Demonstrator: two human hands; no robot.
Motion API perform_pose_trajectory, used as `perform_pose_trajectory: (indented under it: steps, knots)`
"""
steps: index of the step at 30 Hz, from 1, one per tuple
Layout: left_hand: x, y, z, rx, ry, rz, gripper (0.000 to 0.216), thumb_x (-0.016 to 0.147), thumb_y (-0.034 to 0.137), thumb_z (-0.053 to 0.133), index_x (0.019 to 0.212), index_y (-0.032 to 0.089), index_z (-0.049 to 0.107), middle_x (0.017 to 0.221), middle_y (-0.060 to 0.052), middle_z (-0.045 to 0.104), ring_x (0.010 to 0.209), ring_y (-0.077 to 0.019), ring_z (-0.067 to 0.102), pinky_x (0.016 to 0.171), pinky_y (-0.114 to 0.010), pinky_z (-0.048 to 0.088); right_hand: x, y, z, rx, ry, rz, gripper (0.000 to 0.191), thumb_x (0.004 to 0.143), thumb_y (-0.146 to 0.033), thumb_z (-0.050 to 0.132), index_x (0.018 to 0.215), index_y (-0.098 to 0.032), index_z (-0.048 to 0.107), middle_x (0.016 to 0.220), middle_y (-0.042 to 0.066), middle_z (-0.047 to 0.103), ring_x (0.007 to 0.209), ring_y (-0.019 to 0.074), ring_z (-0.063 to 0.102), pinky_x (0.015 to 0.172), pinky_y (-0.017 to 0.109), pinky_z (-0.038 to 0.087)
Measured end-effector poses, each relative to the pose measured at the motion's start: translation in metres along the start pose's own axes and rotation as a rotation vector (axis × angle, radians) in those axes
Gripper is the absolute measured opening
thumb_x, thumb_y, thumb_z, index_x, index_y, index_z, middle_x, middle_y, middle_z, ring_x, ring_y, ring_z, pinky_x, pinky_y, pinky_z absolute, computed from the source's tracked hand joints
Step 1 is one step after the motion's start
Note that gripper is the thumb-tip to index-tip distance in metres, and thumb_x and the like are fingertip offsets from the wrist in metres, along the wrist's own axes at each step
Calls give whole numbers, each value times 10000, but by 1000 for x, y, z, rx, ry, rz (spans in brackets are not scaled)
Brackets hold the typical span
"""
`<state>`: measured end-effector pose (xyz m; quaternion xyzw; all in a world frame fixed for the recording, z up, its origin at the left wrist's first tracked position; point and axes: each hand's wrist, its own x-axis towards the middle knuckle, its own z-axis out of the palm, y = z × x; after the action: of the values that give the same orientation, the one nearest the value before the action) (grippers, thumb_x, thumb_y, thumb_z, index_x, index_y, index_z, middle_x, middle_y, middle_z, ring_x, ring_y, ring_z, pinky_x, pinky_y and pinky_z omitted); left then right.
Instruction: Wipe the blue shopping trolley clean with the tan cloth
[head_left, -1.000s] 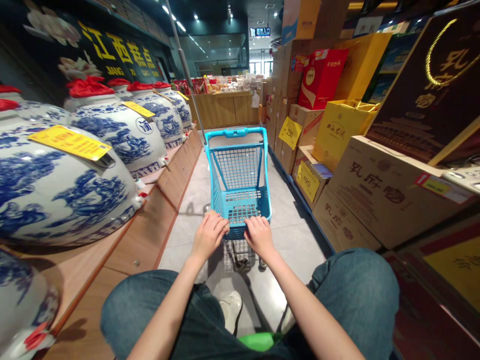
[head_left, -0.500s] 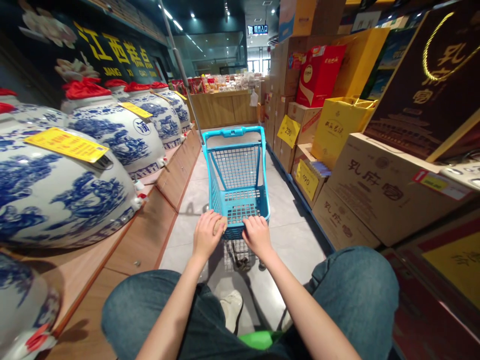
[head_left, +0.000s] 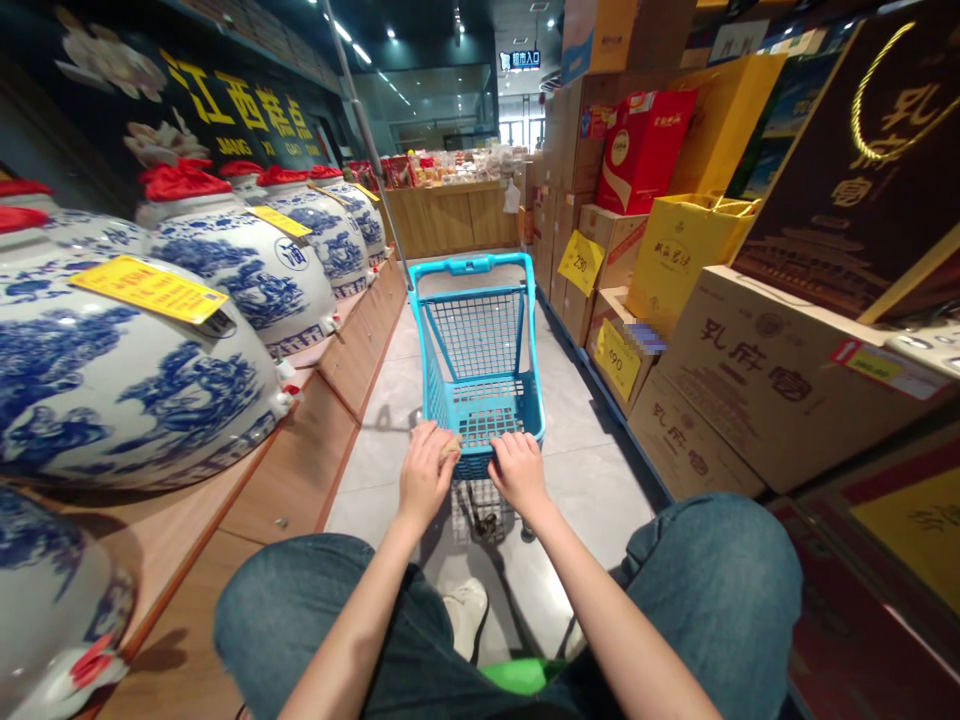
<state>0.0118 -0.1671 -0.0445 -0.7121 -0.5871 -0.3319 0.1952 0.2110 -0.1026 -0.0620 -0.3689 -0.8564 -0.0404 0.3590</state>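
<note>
A small blue shopping cart (head_left: pixel 480 350) with a mesh basket stands in the aisle right in front of me, and nothing shows inside it. My left hand (head_left: pixel 425 475) is closed round the left end of its near handle. My right hand (head_left: pixel 519 472) is closed over the right end of the same handle. Both forearms reach forward over my knees in blue jeans.
Large blue-and-white ceramic jars (head_left: pixel 240 265) with red cloth tops and yellow price tags line a wooden shelf (head_left: pixel 300 450) on the left. Stacked cardboard boxes (head_left: pixel 757 370) and yellow and red gift boxes fill the right side. A wooden counter (head_left: pixel 450 215) with goods closes the aisle's far end.
The view has shifted slightly with small head movement. My left hand has turned a little on the handle. Both hands stay on the cart.
</note>
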Motion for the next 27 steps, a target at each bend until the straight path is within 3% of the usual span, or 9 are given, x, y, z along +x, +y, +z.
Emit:
perform_pose_trajectory:
  steps: [3, 6, 9, 12, 15, 18, 21, 24, 27]
  knots:
    - [-2, 13, 7, 19, -95, 112, 340, 1028, 239, 504, 1349, 204, 609, 1320, -107, 719, 1343, -282, 598, 1161, -542, 451, 0, 1, -1, -3, 1, 5, 211, 906, -189, 611, 1110, -182, 665, 958, 78, 651, 934, 253, 510, 908, 390, 371]
    - [1, 2, 2, 15, -152, 194, 395, 1003, 159, 473, 1370, 207, 610, 1331, -105, 719, 1333, -258, 611, 1162, -507, 466, 0, 5, -3, -4, -15, -21, 208, 904, -182, 616, 1106, -182, 664, 972, 79, 656, 938, 252, 510, 915, 387, 367]
    - [1, -13, -6, 13, -95, 79, 391, 1004, 172, 468, 1361, 215, 623, 1329, -110, 718, 1374, -268, 588, 1159, -509, 479, 0, 5, -4, -2, -23, -21, 218, 908, -182, 614, 1121, -182, 660, 986, 80, 659, 947, 252, 510, 920, 388, 366]
    - [-5, -6, -4, -10, -22, -25, 387, 1020, 189, 451, 1373, 204, 609, 1348, -118, 708, 1430, -279, 539, 1156, -522, 484, -1, 2, -4, -1, -15, 6, 215, 903, -181, 616, 1114, -183, 658, 964, 74, 649, 941, 253, 506, 916, 389, 368]
    - [-9, 8, 1, -36, -88, 44, 408, 1016, 173, 447, 1390, 216, 605, 1386, -112, 693, 1416, -265, 556, 1155, -514, 486, -1, 1, -3, -3, -18, 23, 198, 896, -176, 619, 1090, -189, 658, 953, 72, 640, 934, 252, 504, 909, 389, 365]
    - [-5, 1, -2, -39, -137, 104, 455, 999, 127, 429, 1410, 221, 601, 1412, -109, 679, 1407, -248, 567, 1162, -491, 484, -1, 5, -3, -2, -23, -10, 190, 894, -178, 620, 1079, -193, 661, 959, 72, 649, 934, 251, 507, 909, 387, 362]
    - [0, -14, -8, -14, -43, 5, 463, 998, 119, 418, 1416, 209, 596, 1414, -116, 676, 1421, -268, 552, 1169, -518, 477, -1, 8, -3, 0, -13, -26, 213, 898, -184, 619, 1107, -190, 662, 973, 74, 662, 936, 251, 510, 916, 385, 360]
    - [-1, -9, -6, -28, 4, -46, 458, 1008, 143, 435, 1438, 213, 574, 1418, -109, 674, 1437, -274, 534, 1165, -531, 484, -1, 6, -2, 3, 13, -8, 197, 888, -185, 629, 1082, -182, 667, 957, 75, 660, 924, 252, 502, 905, 382, 360]
    - [-5, 5, -2, -60, -107, 107, 441, 1014, 141, 451, 1428, 223, 579, 1432, -97, 667, 1429, -243, 545, 1170, -500, 485, -2, 5, -2, 7, 45, -2, 199, 875, -166, 638, 1071, -173, 669, 928, 69, 652, 913, 249, 498, 894, 377, 361]
